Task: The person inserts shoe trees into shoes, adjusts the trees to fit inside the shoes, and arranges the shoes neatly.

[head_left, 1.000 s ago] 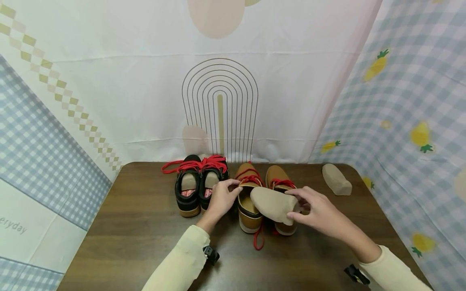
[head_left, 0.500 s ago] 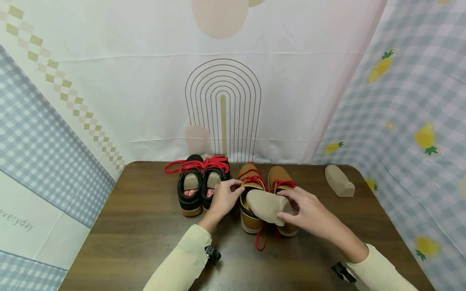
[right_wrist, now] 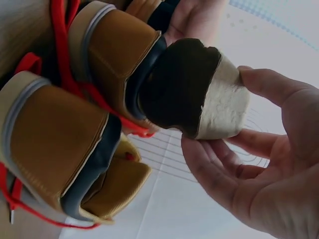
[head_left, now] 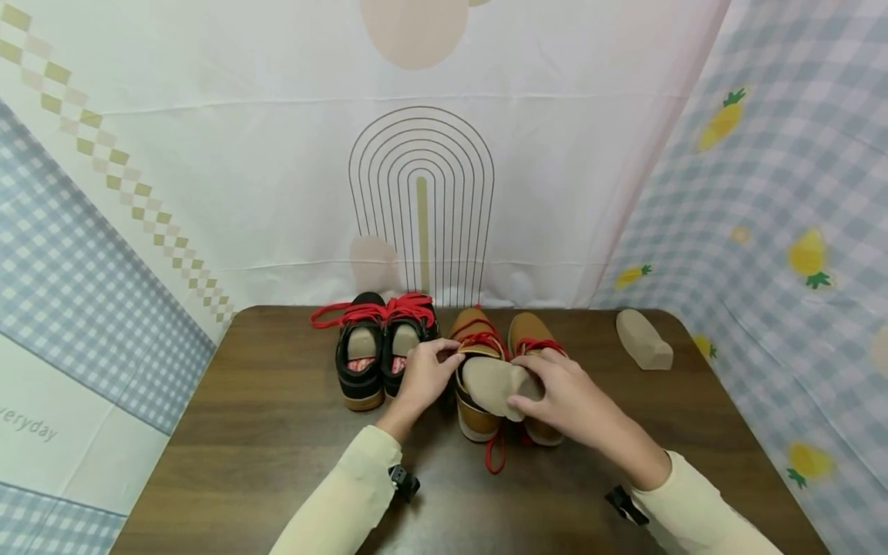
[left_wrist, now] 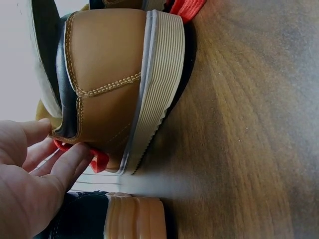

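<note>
My left hand (head_left: 425, 376) pinches the collar edge of the left brown shoe (head_left: 477, 422) near its red laces. In the left wrist view the thumb and fingers of the left hand (left_wrist: 30, 179) meet at the rim of that shoe (left_wrist: 107, 50). My right hand (head_left: 565, 393) grips a beige moulded shoe insert (head_left: 489, 385) by its heel end, the rounded toe tilted over the shoe's opening. The right wrist view shows the insert's (right_wrist: 227, 102) dark hollow underside between thumb and fingers. The right brown shoe (right_wrist: 60, 144) sits alongside, partly covered by my right hand in the head view.
A pair of black shoes (head_left: 361, 385) with red laces and beige inserts inside stands left of my left hand. Another beige insert (head_left: 641, 339) lies at the table's back right. A loose red lace (head_left: 494, 456) hangs behind the brown shoes on the wooden table (head_left: 277, 462).
My right hand has moved left with the insert, bringing its toe further over the left brown shoe's opening. The left hand keeps its hold on the shoe's edge.
</note>
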